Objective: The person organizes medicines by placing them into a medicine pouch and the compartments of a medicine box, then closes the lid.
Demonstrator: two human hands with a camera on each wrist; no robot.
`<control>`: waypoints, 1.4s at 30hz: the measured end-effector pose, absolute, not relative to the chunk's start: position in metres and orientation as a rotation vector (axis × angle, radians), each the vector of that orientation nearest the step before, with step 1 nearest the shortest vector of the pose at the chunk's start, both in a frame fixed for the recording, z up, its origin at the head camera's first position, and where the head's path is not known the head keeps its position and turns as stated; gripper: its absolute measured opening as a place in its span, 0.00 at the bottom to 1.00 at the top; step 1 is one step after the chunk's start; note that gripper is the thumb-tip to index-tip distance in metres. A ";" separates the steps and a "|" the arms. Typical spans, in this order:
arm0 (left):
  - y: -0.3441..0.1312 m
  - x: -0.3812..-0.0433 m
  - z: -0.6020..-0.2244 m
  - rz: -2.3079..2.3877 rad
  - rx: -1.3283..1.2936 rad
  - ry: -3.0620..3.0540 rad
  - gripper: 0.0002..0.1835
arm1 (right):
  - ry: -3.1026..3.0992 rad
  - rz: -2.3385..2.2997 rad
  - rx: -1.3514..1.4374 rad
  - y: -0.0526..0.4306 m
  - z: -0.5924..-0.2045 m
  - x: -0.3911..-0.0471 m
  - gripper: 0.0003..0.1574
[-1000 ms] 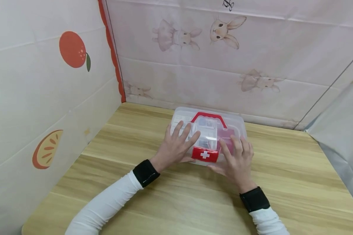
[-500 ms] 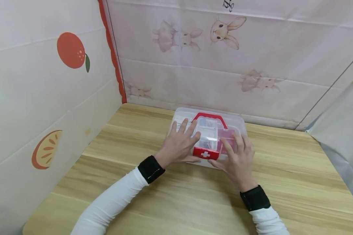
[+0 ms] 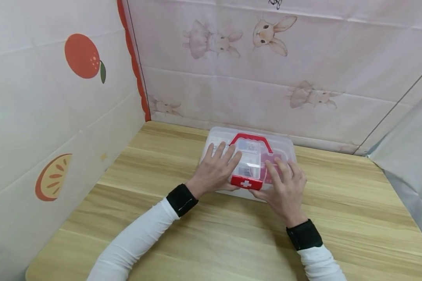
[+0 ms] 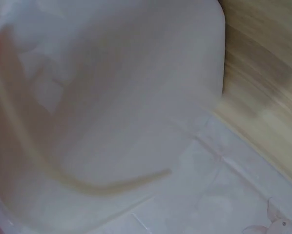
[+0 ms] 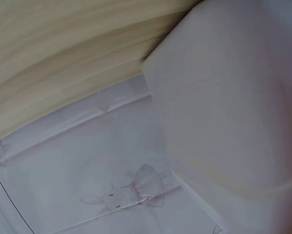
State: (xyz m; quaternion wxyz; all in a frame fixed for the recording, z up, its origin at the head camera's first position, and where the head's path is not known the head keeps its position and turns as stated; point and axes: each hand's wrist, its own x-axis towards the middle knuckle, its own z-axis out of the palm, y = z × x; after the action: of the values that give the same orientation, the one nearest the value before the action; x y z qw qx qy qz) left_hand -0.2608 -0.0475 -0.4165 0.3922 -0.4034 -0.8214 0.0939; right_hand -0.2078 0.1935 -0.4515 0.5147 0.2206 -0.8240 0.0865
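A translucent plastic first-aid box point(image 3: 249, 162) stands near the back of the wooden table, with a red carry handle point(image 3: 251, 137) lying on its lid. At its front is a red latch point(image 3: 246, 182) with a white cross. My left hand point(image 3: 216, 169) rests on the left part of the lid, fingers spread, the thumb at the front edge by the latch. On the right part lies my right hand point(image 3: 285, 187), fingers apart and slightly bent, its thumb tip close to the latch's right end. In both wrist views the whitish box wall point(image 4: 136, 97) fills much of the picture.
Behind the box hangs a pale cloth point(image 3: 232, 89) with printed rabbits, close to its back edge. Another cloth point(image 3: 91, 117) with fruit prints borders the table on the left. The wooden tabletop point(image 3: 225, 238) extends in front and to both sides.
My left hand has shifted slightly right, toward the latch, and my right thumb has come up to the latch's right end. The latch face looks shorter and more tilted than at first.
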 end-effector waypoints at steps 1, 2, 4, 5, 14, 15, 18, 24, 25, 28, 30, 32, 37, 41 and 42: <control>-0.047 -0.261 -0.417 0.249 -1.022 -2.070 0.51 | -1.980 0.211 0.528 0.193 -0.451 -0.208 0.49; -0.047 -0.262 -0.417 0.262 -1.020 -2.052 0.51 | -1.980 0.217 0.525 0.192 -0.451 -0.208 0.49; -0.046 -0.263 -0.417 0.280 -1.020 -2.017 0.50 | -1.977 0.228 0.518 0.191 -0.451 -0.208 0.50; -0.045 -0.263 -0.418 0.288 -1.020 -2.002 0.50 | -1.976 0.232 0.516 0.191 -0.451 -0.208 0.50; -0.044 -0.261 -0.418 0.292 -0.995 -1.961 0.48 | -2.000 0.253 0.472 0.186 -0.451 -0.206 0.48; -0.043 -0.261 -0.418 0.288 -0.996 -1.962 0.48 | -2.001 0.250 0.468 0.186 -0.450 -0.206 0.48; -0.043 -0.261 -0.417 0.282 -1.000 -1.966 0.47 | -2.021 0.241 0.470 0.187 -0.449 -0.205 0.50; -0.043 -0.262 -0.413 0.303 -1.002 -1.998 0.49 | -2.085 0.177 0.496 0.190 -0.443 -0.207 0.59; -0.044 -0.262 -0.413 0.309 -1.005 -2.004 0.50 | -2.095 0.164 0.500 0.190 -0.442 -0.207 0.60; -0.044 -0.261 -0.412 0.317 -1.027 -2.024 0.50 | -2.116 0.142 0.506 0.190 -0.440 -0.206 0.61; -0.044 -0.261 -0.413 0.315 -1.043 -2.037 0.51 | -2.131 0.138 0.502 0.190 -0.440 -0.204 0.62; -0.044 -0.260 -0.413 0.311 -1.048 -2.047 0.52 | -2.137 0.140 0.496 0.190 -0.440 -0.203 0.62; -0.044 -0.259 -0.412 0.314 -1.039 -2.071 0.53 | -2.136 0.160 0.487 0.190 -0.438 -0.204 0.62; -0.046 -0.260 -0.411 0.293 -1.050 -2.094 0.54 | -2.150 0.162 0.488 0.189 -0.438 -0.204 0.64; -0.047 -0.260 -0.411 0.278 -1.056 -2.101 0.55 | -2.155 0.160 0.488 0.190 -0.438 -0.204 0.64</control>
State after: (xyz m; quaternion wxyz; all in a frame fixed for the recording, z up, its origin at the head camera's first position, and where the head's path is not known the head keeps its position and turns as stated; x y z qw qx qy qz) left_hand -0.2603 -0.0469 -0.4107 0.3773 -0.4131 -0.8217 0.1087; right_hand -0.2036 0.1896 -0.4377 0.4469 0.1971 -0.8702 0.0646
